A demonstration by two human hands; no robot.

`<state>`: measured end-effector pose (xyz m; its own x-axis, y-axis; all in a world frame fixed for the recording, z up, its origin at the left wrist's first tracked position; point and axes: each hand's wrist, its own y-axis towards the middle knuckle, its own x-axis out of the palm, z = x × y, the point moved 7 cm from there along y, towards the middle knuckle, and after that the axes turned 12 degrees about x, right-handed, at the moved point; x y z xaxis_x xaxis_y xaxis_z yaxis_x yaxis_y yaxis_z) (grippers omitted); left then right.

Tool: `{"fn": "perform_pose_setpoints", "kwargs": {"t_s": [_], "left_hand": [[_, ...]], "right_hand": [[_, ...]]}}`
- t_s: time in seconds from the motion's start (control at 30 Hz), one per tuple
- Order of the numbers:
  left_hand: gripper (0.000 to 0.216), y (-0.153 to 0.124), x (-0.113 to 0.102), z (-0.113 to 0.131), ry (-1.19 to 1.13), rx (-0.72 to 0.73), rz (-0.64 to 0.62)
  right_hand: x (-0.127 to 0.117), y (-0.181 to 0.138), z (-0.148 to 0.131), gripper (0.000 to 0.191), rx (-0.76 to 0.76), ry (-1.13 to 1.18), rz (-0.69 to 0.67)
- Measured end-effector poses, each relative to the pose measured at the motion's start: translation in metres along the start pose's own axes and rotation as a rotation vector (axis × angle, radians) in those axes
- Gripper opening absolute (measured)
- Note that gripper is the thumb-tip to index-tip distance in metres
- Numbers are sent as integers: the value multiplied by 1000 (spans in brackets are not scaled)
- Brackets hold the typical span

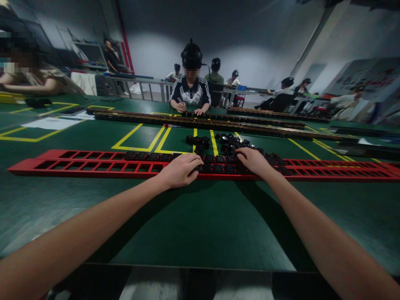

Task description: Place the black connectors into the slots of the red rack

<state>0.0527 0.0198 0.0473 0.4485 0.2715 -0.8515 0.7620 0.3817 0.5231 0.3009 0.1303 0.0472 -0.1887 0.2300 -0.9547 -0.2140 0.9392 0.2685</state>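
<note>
A long red slotted frame (134, 175) lies across the green table, with black square parts (218, 168) seated in the openings along its middle. At its centre, my left hand (183, 168) rests over the frame, fingers bent and thumb drawn in around a black square part that is mostly hidden. Farther right, my right hand (254, 160) reaches over the frame, with its fingers closed at the near side of a loose heap of black parts (233, 141). Whatever its fingertips grip is hidden from view.
More loose black parts (197, 141) lie behind the frame. Long dark rails (218, 123) cross the table beyond yellow tape lines (131, 148). A co-worker (190, 91) sits opposite, both hands at the rails. White paper (51, 123) lies at the left, near another person (34, 77).
</note>
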Motion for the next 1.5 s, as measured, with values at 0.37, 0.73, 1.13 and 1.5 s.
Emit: {"fn": "perform_pose_setpoints", "kwargs": {"t_s": [0.37,0.73,1.13,1.5], "left_hand": [[31,0,0,0,-6,3,1],[32,1,1,0,-15,0,-2],[30,0,0,1,-7,2,-2],[30,1,0,1,2,5,-3]], "right_hand": [[-1,-1,-1,37,4,-4,6],[1,1,0,37,-1,-9,3],[0,0,0,36,1,0,5],[1,0,1,37,-3,12,7]]}}
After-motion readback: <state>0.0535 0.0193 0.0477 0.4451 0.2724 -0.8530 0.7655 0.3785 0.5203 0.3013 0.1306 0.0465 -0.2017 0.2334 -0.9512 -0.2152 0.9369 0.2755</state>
